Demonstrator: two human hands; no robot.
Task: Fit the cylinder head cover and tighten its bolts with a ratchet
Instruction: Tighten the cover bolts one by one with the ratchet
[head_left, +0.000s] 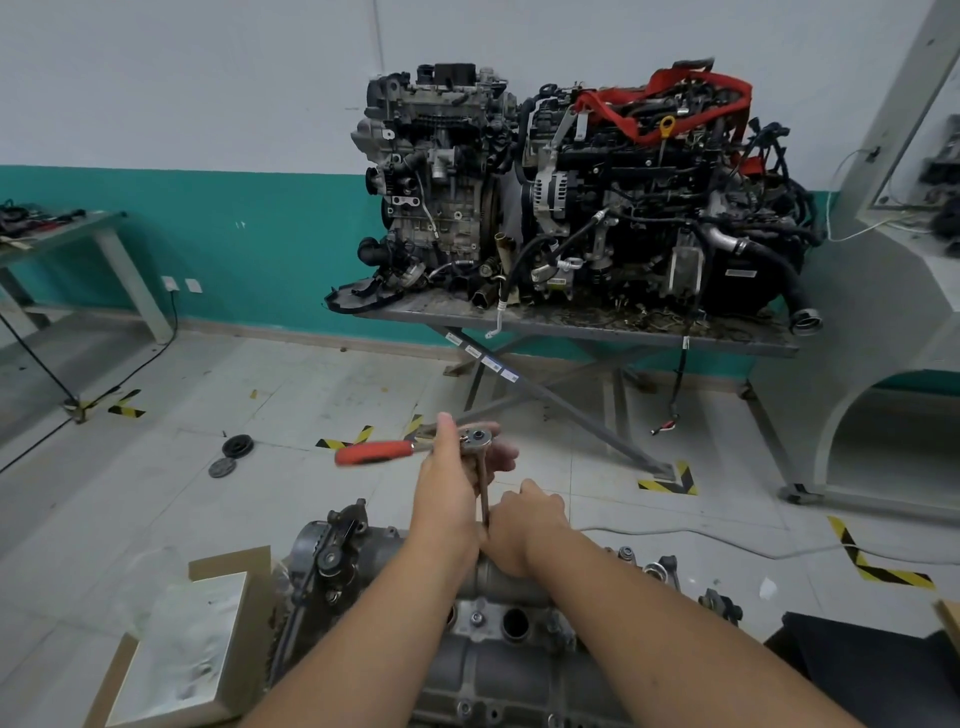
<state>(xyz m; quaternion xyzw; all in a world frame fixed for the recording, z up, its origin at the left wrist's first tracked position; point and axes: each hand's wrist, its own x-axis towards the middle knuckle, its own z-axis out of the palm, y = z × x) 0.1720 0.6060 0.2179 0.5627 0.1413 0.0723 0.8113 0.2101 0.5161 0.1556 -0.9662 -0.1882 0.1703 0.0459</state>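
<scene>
from the head view, my left hand (451, 470) is raised above the engine, its fingers wrapped around the head end of the ratchet (415, 448), whose red handle sticks out to the left and looks motion-blurred. a long extension bar (483, 488) drops from the ratchet head straight down toward the engine. my right hand (522, 525) sits lower, fingers curled around the bottom of that bar, just above the metal; i cannot tell what the bar's tip is seated on, since the hand hides it.

the cylinder head cover (498, 618) lies on top of the engine directly under my forearms, grey cast metal with a round plug hole and a bolt head (475, 618) showing between my arms. an open cardboard box (182, 639) with white packing sits to the left of the engine.

farther off, two complete engines (571, 197) stand on a metal lift table (571, 325) against the white and teal wall. two dark round discs (231, 454) lie on the tiled floor.
</scene>
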